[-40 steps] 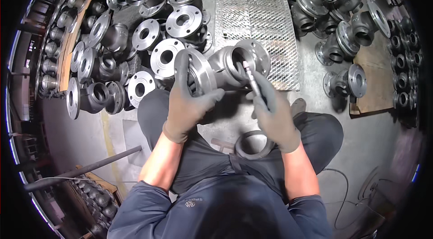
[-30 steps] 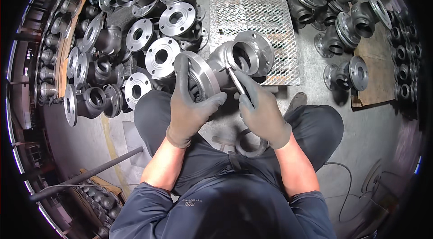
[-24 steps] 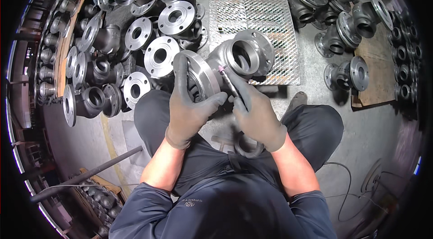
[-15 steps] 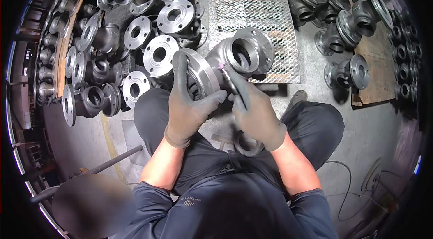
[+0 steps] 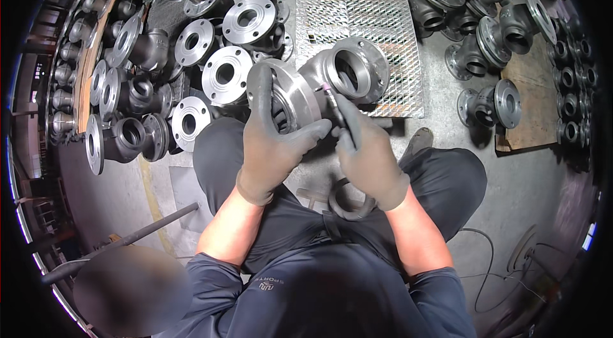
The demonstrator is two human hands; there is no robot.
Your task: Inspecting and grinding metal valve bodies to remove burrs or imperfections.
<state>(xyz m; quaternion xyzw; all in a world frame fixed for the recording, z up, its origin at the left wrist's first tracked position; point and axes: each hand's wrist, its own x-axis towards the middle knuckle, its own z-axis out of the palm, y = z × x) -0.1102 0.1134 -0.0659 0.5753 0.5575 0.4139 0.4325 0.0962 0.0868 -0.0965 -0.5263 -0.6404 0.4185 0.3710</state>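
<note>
A grey cast-metal valve body (image 5: pixel 311 75) with machined round flanges lies in front of my knees, its side opening (image 5: pixel 351 74) facing up towards me. My gloved left hand (image 5: pixel 279 146) is wrapped around the rim of its near flange (image 5: pixel 300 97), thumb along the lower edge and fingers over the face. In my gloved right hand (image 5: pixel 370 156) is a slim pencil grinder (image 5: pixel 334 107) with a pink tip, its tip at the body between the near flange and the side opening. A ribbed dark hose (image 5: pixel 348 207) loops below the right hand.
Several similar valve bodies (image 5: pixel 250 22) are heaped at the left, with more stacked at the right (image 5: pixel 476 38). A textured metal plate (image 5: pixel 357 0) lies under and beyond the workpiece. A metal bar (image 5: pixel 150 229) is at lower left, and a cable (image 5: pixel 491 261) trails at lower right.
The near flange has turned and shifted slightly right in my left hand. My right hand and the grinder have moved a little to the right with it.
</note>
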